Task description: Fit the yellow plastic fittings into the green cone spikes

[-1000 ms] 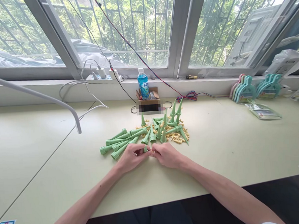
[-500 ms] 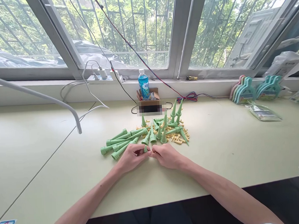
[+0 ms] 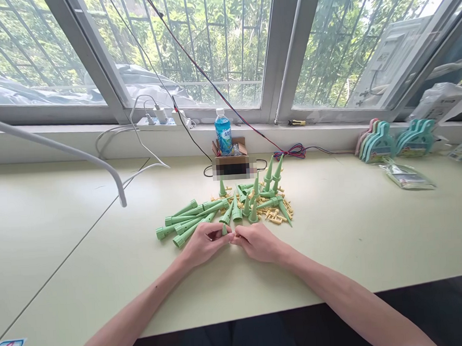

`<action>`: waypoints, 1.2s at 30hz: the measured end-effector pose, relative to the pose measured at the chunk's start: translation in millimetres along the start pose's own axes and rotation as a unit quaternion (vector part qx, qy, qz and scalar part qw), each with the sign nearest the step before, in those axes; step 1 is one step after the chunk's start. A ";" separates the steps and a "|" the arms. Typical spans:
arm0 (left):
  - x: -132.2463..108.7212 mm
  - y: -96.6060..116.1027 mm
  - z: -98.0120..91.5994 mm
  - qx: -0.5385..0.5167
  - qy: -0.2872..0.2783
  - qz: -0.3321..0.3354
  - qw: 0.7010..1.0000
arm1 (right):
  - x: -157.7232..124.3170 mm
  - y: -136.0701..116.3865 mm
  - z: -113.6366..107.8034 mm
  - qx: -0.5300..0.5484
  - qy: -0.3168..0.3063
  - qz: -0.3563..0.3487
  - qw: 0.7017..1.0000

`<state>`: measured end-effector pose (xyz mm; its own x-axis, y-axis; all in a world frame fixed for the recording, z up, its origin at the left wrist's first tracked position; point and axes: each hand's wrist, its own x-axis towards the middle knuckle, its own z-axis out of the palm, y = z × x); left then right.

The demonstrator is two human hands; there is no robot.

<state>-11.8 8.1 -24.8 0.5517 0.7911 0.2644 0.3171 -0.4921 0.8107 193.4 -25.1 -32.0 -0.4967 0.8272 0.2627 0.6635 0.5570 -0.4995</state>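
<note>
My left hand (image 3: pixel 204 242) is closed around a small green plastic spike (image 3: pixel 224 229); its tip shows between thumb and fingers, and the rest is hidden. My right hand (image 3: pixel 257 241) meets it fingertip to fingertip in a closed pinch. Whatever those fingers hold is covered or too small to make out. Just beyond both hands lies a heap of green hollow cone spikes, with long ones (image 3: pixel 187 229) on their sides at the left. Several shorter cones (image 3: pixel 253 213) stand upright on the right. Small yellow T-shaped plastic pegs (image 3: pixel 275 215) are scattered among them.
Behind the heap stands a small cardboard box (image 3: pixel 240 158) with a blue bottle (image 3: pixel 223 134) at it. A coiled cable (image 3: pixel 294 151) lies by the sill. Turquoise plastic pieces (image 3: pixel 378 142) stand at the back right. A white bent bar (image 3: pixel 77 156) reaches in from the left.
Both hands keep the same closed pose, fingertips together. The whole view has shifted very slightly; nothing on the table has visibly moved.
</note>
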 end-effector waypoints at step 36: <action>7.3 10.7 1.1 -0.204 0.158 -0.121 0.959 | -1.8 -1.0 13.3 0.105 0.053 -0.033 0.992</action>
<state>-3.5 8.2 -14.7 0.2193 0.9662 0.1357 0.0427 -0.1485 0.9880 186.2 -28.1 -42.9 -0.4655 0.7991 0.3804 0.4942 0.5913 -0.6373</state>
